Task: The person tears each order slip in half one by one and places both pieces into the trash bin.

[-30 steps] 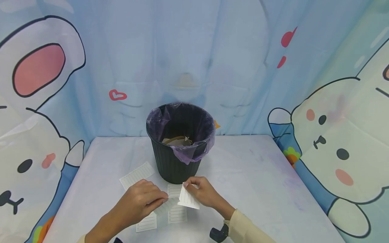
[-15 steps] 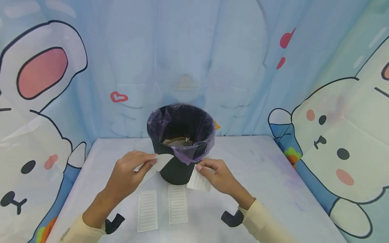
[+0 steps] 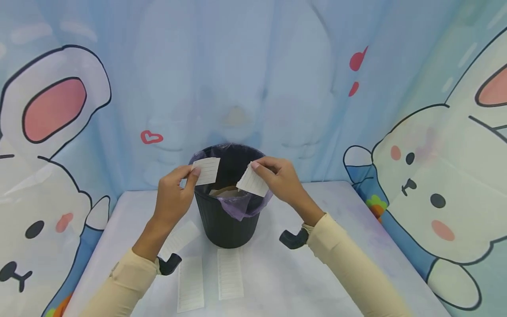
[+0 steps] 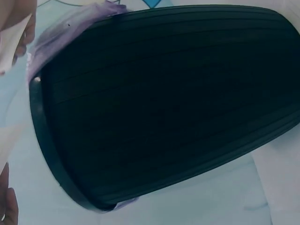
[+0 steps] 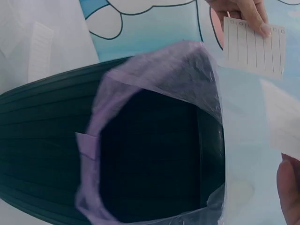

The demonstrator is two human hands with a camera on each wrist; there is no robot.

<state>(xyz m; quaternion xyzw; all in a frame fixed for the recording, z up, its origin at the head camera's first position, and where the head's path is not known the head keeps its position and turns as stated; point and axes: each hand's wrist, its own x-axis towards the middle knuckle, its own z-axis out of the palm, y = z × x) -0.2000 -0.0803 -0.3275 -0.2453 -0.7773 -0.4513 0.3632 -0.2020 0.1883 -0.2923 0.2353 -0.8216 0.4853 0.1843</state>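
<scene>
My left hand [image 3: 174, 193] pinches a torn piece of lined paper [image 3: 207, 171] between thumb and fingers, above the left rim of a dark bin [image 3: 227, 229]. Over the bin's right side, my right hand [image 3: 282, 182] pinches another torn lined paper piece [image 3: 252, 181] by its upper corner. In the right wrist view, the left hand's piece [image 5: 253, 49] shows ruled lines and small boxes along one edge. The right hand's piece [image 5: 283, 119] is blurred there. A purple plastic liner [image 3: 239, 208] folds over the bin's rim. Some brownish scraps [image 3: 225, 192] lie inside the bin.
On the white table [image 3: 301, 273], two lined paper strips, a left one [image 3: 190, 286] and a right one [image 3: 230, 275], lie in front of the bin. Another sheet [image 3: 182, 237] lies partly behind the left arm. A blue cartoon curtain [image 3: 237, 66] hangs behind the table.
Both hands have risen from the table to above the bin's opening, carrying the paper pieces. A second ago they were close together over the strips; they have since spread apart.
</scene>
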